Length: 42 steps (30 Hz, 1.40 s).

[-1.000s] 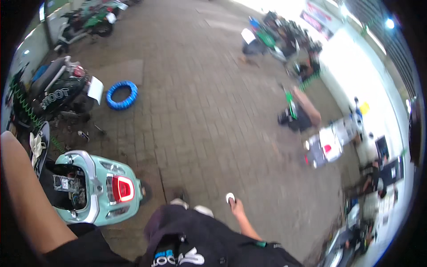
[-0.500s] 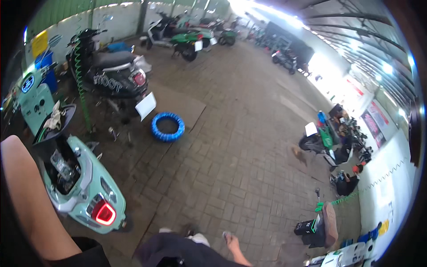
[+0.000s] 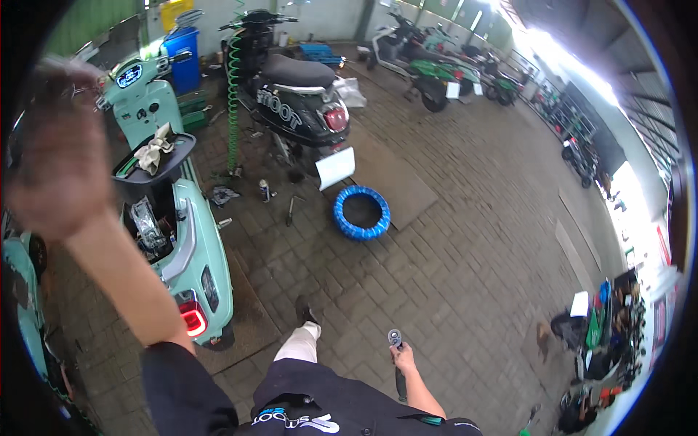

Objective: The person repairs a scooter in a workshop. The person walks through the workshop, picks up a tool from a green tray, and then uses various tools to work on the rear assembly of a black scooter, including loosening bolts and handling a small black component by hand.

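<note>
Low in front of me, my right hand [image 3: 403, 357] is closed around a ratchet wrench [image 3: 395, 336]; its round head sticks out past my fingers and the dark handle hangs below. My left hand [image 3: 62, 160] is raised close to the camera at the far left, its fingers smeared by motion. Behind that arm stands a mint-green scooter [image 3: 207, 247] with its seat tipped up and a lit red tail lamp. A pale cloth [image 3: 154, 149] lies on the raised seat. Inside the seat well is a clear plastic-looking bundle [image 3: 147, 225].
A tyre wrapped in blue [image 3: 337, 211] lies on the brick floor ahead. Beyond it is a black scooter [image 3: 298, 105], with a green coiled hose [image 3: 233, 109] hanging beside it. A spray can [image 3: 264, 190] and a thin tool [image 3: 291, 211] are on the floor. More scooters [image 3: 436, 73] stand farther back.
My view has swung left, so the scooters and tyre sit farther right. My left arm has risen with its hand now in view. The ratchet wrench in my right hand shows more plainly.
</note>
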Each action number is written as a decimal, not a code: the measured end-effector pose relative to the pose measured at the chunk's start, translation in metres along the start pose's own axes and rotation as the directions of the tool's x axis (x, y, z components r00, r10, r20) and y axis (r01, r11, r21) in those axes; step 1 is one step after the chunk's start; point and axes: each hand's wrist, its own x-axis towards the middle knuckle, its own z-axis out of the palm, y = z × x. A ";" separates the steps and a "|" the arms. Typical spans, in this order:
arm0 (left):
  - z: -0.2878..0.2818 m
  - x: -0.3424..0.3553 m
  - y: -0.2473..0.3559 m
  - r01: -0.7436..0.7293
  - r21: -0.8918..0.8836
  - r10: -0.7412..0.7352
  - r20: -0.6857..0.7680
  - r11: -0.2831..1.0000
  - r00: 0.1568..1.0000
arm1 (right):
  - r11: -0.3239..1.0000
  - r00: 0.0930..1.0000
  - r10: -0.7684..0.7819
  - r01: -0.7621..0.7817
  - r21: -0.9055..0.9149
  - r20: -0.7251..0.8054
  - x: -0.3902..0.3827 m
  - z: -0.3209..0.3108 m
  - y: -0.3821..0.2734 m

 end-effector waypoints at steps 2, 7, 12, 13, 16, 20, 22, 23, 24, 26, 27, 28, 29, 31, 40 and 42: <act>-0.067 -0.044 -0.078 0.290 -0.278 -0.221 0.257 0.916 0.941 | 0.988 0.985 0.051 -0.074 0.134 0.164 0.042 0.000 -0.038; -0.205 -0.111 -0.284 0.708 0.236 -0.672 -0.223 0.666 0.706 | 0.989 0.922 0.127 -0.148 0.030 0.366 0.149 0.006 -0.138; -0.299 -0.221 -0.418 0.941 0.337 -0.831 -0.533 -0.038 0.157 | 0.901 0.901 -0.021 0.205 -0.382 0.433 0.294 0.048 -0.238; -0.310 -0.248 -0.439 0.948 0.307 -0.846 -0.525 -0.083 0.096 | 0.943 0.862 0.098 0.080 -0.324 0.498 0.325 0.059 -0.267; -0.345 -0.301 -0.497 0.904 0.251 -0.792 -0.595 -0.345 -0.138 | 0.809 0.834 -0.148 0.412 -0.420 0.532 0.404 0.112 -0.365; -0.393 -0.317 -0.582 0.891 0.082 -0.690 -0.666 -0.446 -0.284 | 0.796 0.756 -0.168 0.483 -0.366 0.633 0.490 0.208 -0.474; -0.429 -0.309 -0.631 0.913 0.022 -0.680 -0.674 -0.408 -0.288 | 0.892 0.689 -0.085 0.375 -0.253 0.720 0.531 0.262 -0.505; -0.448 -0.307 -0.660 0.923 0.015 -0.677 -0.684 -0.385 -0.271 | 0.891 0.663 -0.105 0.393 -0.226 0.741 0.554 0.292 -0.516; -0.469 -0.304 -0.692 0.932 -0.034 -0.673 -0.683 -0.361 -0.286 | 0.835 0.683 -0.228 0.504 -0.221 0.694 0.572 0.321 -0.520; -0.518 -0.300 -0.757 0.939 0.059 -0.701 -0.682 -0.337 -0.209 | 0.782 0.702 -0.325 0.577 -0.238 0.634 0.617 0.379 -0.529; -0.543 -0.305 -0.784 0.935 0.087 -0.693 -0.695 -0.345 -0.191 | 0.791 0.706 -0.305 0.562 -0.243 0.639 0.636 0.404 -0.526; -0.569 -0.310 -0.810 0.941 0.172 -0.727 -0.679 -0.292 -0.102 | 0.803 0.684 -0.254 0.543 -0.245 0.684 0.659 0.431 -0.525; -0.599 -0.312 -0.844 0.917 0.246 -0.735 -0.675 -0.314 -0.071 | 0.799 0.687 -0.304 0.561 -0.216 0.660 0.683 0.459 -0.524; -0.653 -0.331 -0.899 0.828 0.451 -0.709 -0.698 -0.334 0.095 | 0.779 0.687 -0.395 0.602 -0.175 0.610 0.724 0.513 -0.510; -0.843 -0.370 -1.082 0.699 0.678 -0.623 -0.450 0.229 0.640 | 0.806 0.754 -0.578 0.588 0.071 0.313 0.923 0.722 -0.467; -0.860 -0.366 -1.100 0.591 0.783 -0.568 -0.401 0.195 0.719 | 0.763 0.724 -0.601 0.646 -0.029 0.339 0.951 0.738 -0.463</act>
